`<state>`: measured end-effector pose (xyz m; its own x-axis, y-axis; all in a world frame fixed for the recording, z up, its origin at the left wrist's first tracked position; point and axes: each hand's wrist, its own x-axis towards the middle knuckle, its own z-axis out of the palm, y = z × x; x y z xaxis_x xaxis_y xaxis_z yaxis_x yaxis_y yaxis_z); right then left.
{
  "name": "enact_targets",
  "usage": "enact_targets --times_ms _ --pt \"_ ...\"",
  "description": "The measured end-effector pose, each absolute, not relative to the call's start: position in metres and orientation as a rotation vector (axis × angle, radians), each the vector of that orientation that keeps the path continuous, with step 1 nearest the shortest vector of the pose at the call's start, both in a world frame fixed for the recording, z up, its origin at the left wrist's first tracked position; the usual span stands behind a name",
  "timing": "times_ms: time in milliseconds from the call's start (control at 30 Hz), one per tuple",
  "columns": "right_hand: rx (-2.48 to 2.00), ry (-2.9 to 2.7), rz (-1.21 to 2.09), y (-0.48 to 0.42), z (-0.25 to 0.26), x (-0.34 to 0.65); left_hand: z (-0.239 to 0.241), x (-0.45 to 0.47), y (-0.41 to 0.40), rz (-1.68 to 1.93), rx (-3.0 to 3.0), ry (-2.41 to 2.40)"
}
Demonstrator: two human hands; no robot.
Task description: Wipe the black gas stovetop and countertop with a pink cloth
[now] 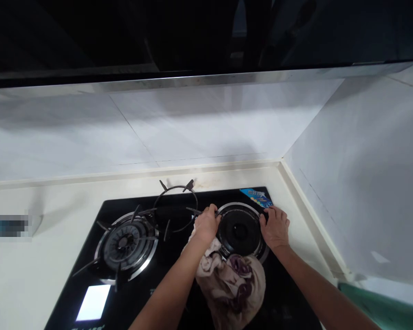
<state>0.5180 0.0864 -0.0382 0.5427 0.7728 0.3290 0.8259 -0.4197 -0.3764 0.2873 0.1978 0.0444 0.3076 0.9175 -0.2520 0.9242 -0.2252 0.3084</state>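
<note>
My left hand (208,224) has its fingers curled at the left edge of the right burner's metal drip pan (223,247). On the opposite side, my right hand (275,227) closes its thumb and fingers on the pan's right rim. The black burner centre (240,231) lies between them. A crumpled beige and purple cloth (230,284) rests on the hob in front of the pan, partly under my left wrist. A removed black pan support (176,187) lies behind and left of my left hand, its prongs pointing outward.
The left burner (125,243) keeps its pan support on the black glass hob (179,256). A dark range hood (192,41) overhangs the back. White walls (358,174) border the counter (27,275) behind and right. Something green (378,305) shows at lower right.
</note>
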Motion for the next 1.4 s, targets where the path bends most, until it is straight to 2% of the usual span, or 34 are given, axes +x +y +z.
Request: enact_targets --times_ms 1400 --pt "-2.279 -1.305 -0.146 0.086 -0.037 0.519 0.044 0.28 0.199 0.012 2.189 1.575"
